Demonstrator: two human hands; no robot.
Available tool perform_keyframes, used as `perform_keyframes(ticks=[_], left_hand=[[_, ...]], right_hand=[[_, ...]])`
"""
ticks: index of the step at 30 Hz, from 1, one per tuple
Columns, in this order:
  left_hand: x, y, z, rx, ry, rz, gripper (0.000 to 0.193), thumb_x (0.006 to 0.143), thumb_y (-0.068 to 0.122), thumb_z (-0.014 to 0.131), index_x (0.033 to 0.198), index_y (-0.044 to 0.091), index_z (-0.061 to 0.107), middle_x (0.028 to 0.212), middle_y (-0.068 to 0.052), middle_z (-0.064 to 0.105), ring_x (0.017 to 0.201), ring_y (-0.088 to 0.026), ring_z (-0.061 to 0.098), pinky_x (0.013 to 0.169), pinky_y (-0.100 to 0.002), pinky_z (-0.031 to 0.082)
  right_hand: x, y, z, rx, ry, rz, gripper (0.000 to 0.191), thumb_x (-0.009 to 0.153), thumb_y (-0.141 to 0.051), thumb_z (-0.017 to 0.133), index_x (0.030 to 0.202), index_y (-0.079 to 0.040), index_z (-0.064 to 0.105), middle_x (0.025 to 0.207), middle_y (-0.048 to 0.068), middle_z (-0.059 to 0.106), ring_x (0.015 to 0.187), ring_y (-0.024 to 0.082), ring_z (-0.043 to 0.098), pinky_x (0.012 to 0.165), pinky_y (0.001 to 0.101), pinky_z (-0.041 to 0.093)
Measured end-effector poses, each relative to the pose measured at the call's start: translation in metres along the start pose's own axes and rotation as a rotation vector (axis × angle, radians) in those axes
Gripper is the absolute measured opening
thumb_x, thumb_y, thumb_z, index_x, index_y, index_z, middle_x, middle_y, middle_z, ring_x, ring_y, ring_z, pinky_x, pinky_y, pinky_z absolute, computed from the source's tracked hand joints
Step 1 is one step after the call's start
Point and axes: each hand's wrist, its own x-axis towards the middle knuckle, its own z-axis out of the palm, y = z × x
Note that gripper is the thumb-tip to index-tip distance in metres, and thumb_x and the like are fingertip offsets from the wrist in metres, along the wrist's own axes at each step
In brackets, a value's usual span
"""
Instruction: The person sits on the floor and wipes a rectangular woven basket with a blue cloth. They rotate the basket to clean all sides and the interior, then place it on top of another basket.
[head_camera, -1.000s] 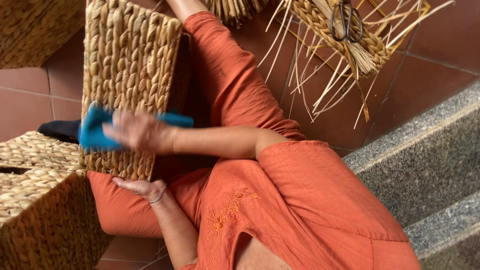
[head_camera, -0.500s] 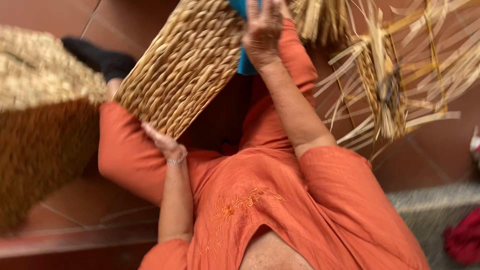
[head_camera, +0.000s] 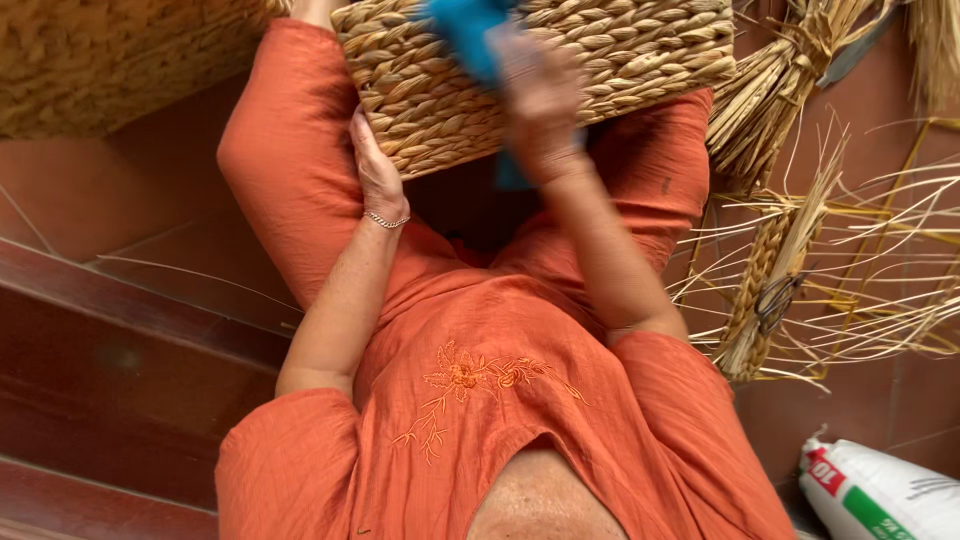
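Looking top middle, I see my left hand (head_camera: 378, 175) pressing flat on the tan woven straw basket (head_camera: 600, 60); my blurry right hand (head_camera: 545, 110) maybe grips a blue cloth (head_camera: 468, 30).

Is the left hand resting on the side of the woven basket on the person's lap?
Yes: the left hand lies flat against the woven basket, while the right hand holds a blue tool on it.
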Motion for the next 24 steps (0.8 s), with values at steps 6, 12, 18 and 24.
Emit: perform_keyframes(ticks=[6, 12, 18, 24], left_hand=[[-0.01, 0.026, 0.03, 0.027, 0.05, 0.037, 0.055, 0.115, 0.041, 0.03, 0.148, 0.002, 0.049, 0.148, -0.012, 0.052, 0.136, -0.023, 0.051, 0.118, -0.036, 0.04], [0.007, 0.012, 0.02, 0.198, 0.099, 0.088, 0.054, 0.113, 0.042, 0.032, 0.146, 0.003, 0.049, 0.147, -0.009, 0.052, 0.136, -0.021, 0.049, 0.117, -0.034, 0.037], [0.03, 0.017, 0.034, -0.192, 0.064, 0.07, 0.047, 0.115, 0.042, 0.037, 0.124, 0.003, 0.06, 0.108, -0.005, 0.065, 0.096, -0.018, 0.062, 0.088, -0.035, 0.055], [0.018, 0.047, 0.051, 0.161, 0.091, 0.273, 0.047, 0.111, 0.04, 0.032, 0.124, 0.005, 0.06, 0.11, -0.008, 0.068, 0.101, -0.019, 0.065, 0.091, -0.035, 0.053]], right_hand=[[-0.021, 0.175, -0.051, -0.097, 0.059, 0.757, 0.056, 0.107, -0.024, 0.053, 0.157, -0.007, 0.035, 0.146, 0.019, 0.053, 0.139, 0.033, 0.053, 0.117, 0.0373, 0.048], [0.0, -0.009, 0.014, -0.131, 0.054, 0.143, 0.066, 0.094, 0.011, 0.044, 0.157, -0.008, 0.039, 0.155, 0.016, 0.051, 0.139, 0.034, 0.055, 0.122, 0.0481, 0.044], [0.013, -0.109, 0.01, 0.174, 0.013, -0.026, 0.061, 0.091, -0.007, 0.066, 0.15, -0.013, 0.051, 0.127, 0.013, 0.057, 0.108, 0.034, 0.057, 0.09, 0.0469, 0.049], [0.02, -0.089, 0.005, 0.241, -0.017, -0.106, 0.068, 0.086, -0.006, 0.067, 0.151, -0.012, 0.05, 0.129, 0.013, 0.055, 0.111, 0.036, 0.056, 0.091, 0.0469, 0.048]])
